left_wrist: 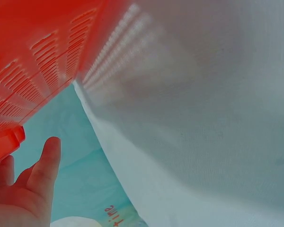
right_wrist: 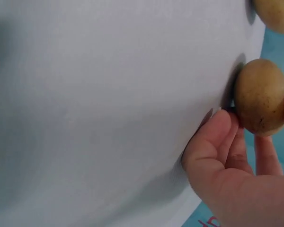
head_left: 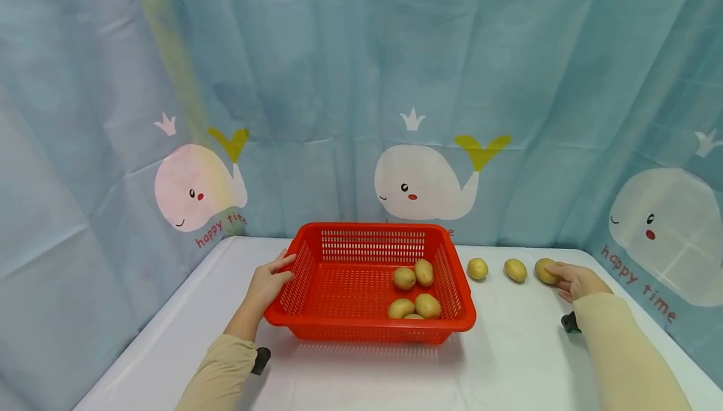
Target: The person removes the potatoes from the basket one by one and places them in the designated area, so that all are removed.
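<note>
Between the fingers of the right hand (head_left: 577,281), the held end potato (head_left: 545,270) calls for a snug grip round its sides before lifting, while the left hand (head_left: 268,284), fingers loosely extended, should lightly steady the red basket (head_left: 369,322) it touches.

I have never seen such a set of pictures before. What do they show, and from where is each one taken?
There is no machine here: these are a person's two bare hands. The picture showing both arms comes from a camera on the head, looking forward and down. The other two come from cameras on the left and right wrists. On the white table stands a red basket with at least five potatoes inside. To its right, three more potatoes form a row. The left hand rests at the basket's left rim; the right hand grips the rightmost potato. Behind hangs a blue curtain with whales.
</note>
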`<state>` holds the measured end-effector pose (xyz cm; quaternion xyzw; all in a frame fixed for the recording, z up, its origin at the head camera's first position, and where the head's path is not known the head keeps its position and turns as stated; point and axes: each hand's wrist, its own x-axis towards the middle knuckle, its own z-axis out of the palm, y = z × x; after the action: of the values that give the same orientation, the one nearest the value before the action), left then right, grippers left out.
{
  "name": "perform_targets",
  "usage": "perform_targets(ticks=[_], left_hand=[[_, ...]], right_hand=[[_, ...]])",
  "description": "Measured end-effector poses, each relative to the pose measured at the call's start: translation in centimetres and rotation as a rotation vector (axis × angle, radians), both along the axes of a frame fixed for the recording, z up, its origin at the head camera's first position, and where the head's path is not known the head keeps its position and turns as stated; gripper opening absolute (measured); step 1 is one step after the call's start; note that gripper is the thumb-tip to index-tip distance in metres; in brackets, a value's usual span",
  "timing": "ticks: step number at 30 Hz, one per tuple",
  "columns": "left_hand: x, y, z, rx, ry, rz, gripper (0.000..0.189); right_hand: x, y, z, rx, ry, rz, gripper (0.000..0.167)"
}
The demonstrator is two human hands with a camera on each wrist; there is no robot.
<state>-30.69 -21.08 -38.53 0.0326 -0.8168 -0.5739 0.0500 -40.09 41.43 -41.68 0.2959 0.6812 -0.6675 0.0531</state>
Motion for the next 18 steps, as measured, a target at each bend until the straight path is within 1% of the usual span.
perform_targets(ticks=[3, 8, 10, 13, 18], left_hand=[[0.0, -0.1, 0.0, -0.002, -0.007, 0.002, 0.05], [-0.2, 0.0, -0.1, -0.005, 0.011, -0.003, 0.05], [-0.2, 0.0, -0.2, -0.008, 0.016, -0.004, 0.05], [-0.2, 0.0, -0.3, -0.008, 0.016, -0.001, 0.05], [-0.3, 0.0, -0.3, 0.006, 0.022, 0.007, 0.051]], right_hand=[[0.4, 0.0, 0.1, -0.013, 0.011, 0.015, 0.111], [1.1, 0.3, 0.3, -0.077, 0.041, -0.006, 0.118], [1.2, 0.5, 0.3, -0.094, 0.031, -0.031, 0.125], [0.9, 0.7, 0.1, -0.106, -0.004, -0.058, 0.132], [0.4, 1.0, -0.4, -0.133, -0.025, -0.076, 0.12]])
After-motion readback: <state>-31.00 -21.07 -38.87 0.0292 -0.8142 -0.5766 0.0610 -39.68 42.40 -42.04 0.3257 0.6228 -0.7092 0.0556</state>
